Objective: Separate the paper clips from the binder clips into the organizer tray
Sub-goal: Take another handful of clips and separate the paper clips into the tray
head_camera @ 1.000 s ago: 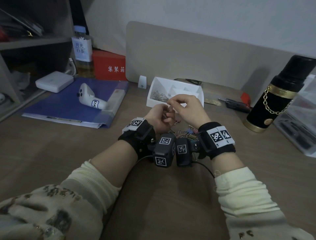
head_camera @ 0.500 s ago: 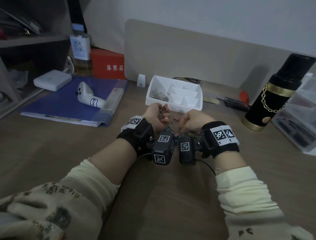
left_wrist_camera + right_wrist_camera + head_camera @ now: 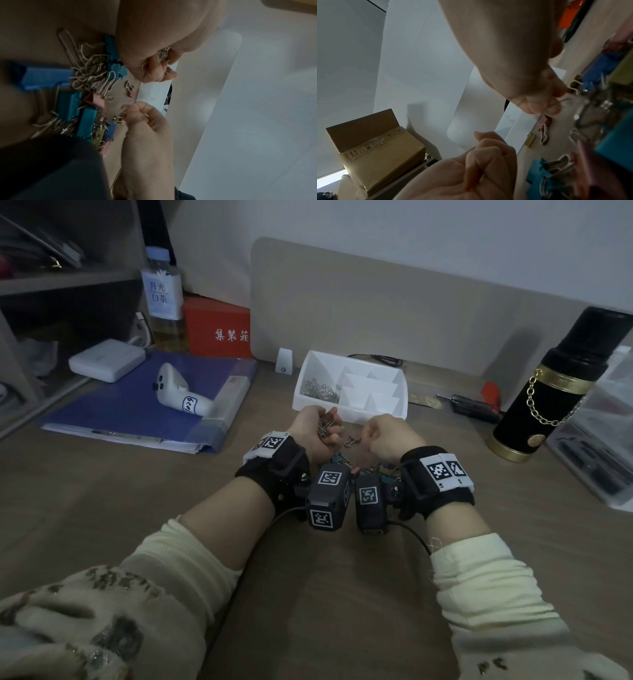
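We see a dim, grey room with soft shadows on the counter [image 3: 102, 508], lines that bend at the picture edges, and wrist pictures that look blurry up close.

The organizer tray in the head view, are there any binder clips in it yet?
No, the organizer tray holds only silver paper clips in its left compartment; its other compartments look bare.

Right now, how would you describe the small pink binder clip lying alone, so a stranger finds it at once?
Start at the white organizer tray on the desk. Just in front of its near wall, between the left hand and right hand, lies the pink binder clip. It lies alone on bare wood, apart from the tangled pile nearer the wrists.
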`<action>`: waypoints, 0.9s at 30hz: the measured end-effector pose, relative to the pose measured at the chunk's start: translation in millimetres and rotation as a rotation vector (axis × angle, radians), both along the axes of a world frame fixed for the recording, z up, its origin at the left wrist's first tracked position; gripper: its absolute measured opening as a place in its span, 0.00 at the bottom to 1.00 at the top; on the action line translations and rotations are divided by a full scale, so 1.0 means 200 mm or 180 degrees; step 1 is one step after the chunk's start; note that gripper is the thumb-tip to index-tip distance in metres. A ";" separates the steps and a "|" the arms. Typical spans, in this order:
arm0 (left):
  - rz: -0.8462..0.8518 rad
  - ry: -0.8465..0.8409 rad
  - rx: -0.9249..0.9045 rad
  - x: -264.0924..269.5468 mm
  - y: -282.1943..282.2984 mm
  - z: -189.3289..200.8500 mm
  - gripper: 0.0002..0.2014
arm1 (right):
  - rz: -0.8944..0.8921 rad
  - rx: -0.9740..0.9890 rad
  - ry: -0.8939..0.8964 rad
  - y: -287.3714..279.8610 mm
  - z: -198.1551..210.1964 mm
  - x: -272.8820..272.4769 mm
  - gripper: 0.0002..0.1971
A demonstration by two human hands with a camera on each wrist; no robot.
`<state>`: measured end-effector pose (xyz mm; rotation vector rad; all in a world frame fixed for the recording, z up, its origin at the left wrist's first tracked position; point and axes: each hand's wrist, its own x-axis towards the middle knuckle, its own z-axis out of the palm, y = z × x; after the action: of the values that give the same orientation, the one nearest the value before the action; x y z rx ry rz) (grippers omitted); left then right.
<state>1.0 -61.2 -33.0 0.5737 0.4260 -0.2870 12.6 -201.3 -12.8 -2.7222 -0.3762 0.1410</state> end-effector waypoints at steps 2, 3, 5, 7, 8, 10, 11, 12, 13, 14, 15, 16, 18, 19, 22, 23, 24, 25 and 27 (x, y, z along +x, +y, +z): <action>-0.0001 0.0000 0.0002 0.00 0.00 0.00 0.16 | 0.0053 0.0239 -0.0077 0.00 0.02 -0.01 0.12; -0.0004 -0.0002 0.0009 0.00 0.00 0.00 0.16 | 0.0146 0.0267 -0.0057 0.00 0.03 -0.02 0.12; -0.0005 -0.0016 0.0012 0.00 0.00 0.00 0.16 | 0.0342 0.0273 0.0080 0.01 0.03 -0.03 0.14; 0.0000 -0.0034 0.0012 0.00 0.00 0.00 0.16 | 0.0451 0.0266 0.0211 0.02 0.02 -0.03 0.13; -0.0001 -0.0040 0.0010 0.00 0.00 0.00 0.16 | 0.0472 0.0256 0.0236 0.01 0.02 -0.03 0.12; -0.0002 -0.0035 0.0001 -0.01 -0.01 0.01 0.16 | 0.0489 0.0219 0.0243 0.01 0.01 -0.02 0.11; 0.0004 -0.0030 0.0006 -0.01 -0.01 0.01 0.16 | 0.0496 0.0185 0.0249 0.00 0.01 -0.02 0.09; 0.0011 -0.0028 0.0020 -0.01 -0.01 0.01 0.16 | 0.0506 0.0132 0.0257 0.00 0.01 -0.02 0.07; 0.0016 -0.0031 0.0037 -0.01 -0.01 0.01 0.16 | 0.0519 0.0066 0.0268 0.00 0.01 -0.02 0.07; 0.0017 -0.0033 0.0047 -0.01 -0.01 0.01 0.16 | 0.0536 0.0005 0.0279 0.00 0.01 -0.02 0.07; 0.0019 -0.0031 0.0055 -0.01 -0.01 0.01 0.16 | 0.0545 -0.0038 0.0298 0.00 0.01 -0.02 0.08; 0.0024 -0.0029 0.0064 -0.01 -0.01 0.01 0.16 | 0.0556 -0.0071 0.0324 0.00 0.01 -0.02 0.09; 0.0034 -0.0032 0.0078 -0.01 -0.01 0.00 0.16 | 0.0572 -0.0102 0.0403 -0.01 0.01 -0.01 0.10; 0.0037 -0.0033 0.0082 -0.01 -0.01 0.00 0.16 | 0.0584 -0.0118 0.0452 -0.01 0.01 -0.01 0.10; 0.0051 -0.0036 0.0090 -0.01 -0.01 0.00 0.16 | 0.0622 -0.0220 0.0529 -0.01 0.00 0.01 0.13; 0.0051 -0.0037 0.0090 -0.01 -0.01 0.00 0.16 | 0.0612 -0.0231 0.0526 -0.01 0.00 0.01 0.14; 0.0048 -0.0037 0.0092 -0.01 -0.01 0.00 0.16 | 0.0595 -0.0232 0.0504 -0.01 0.00 0.01 0.14; 0.0045 -0.0035 0.0093 -0.01 -0.01 0.00 0.16 | 0.0574 -0.0240 0.0480 -0.01 0.00 0.01 0.13; 0.0043 -0.0025 0.0086 -0.01 -0.01 0.00 0.16 | 0.0551 -0.0287 0.0451 -0.01 -0.01 0.02 0.12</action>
<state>-0.2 -62.8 -32.2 0.5981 0.4264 -0.2662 15.9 -203.9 -14.6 -2.7438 -0.5761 0.4049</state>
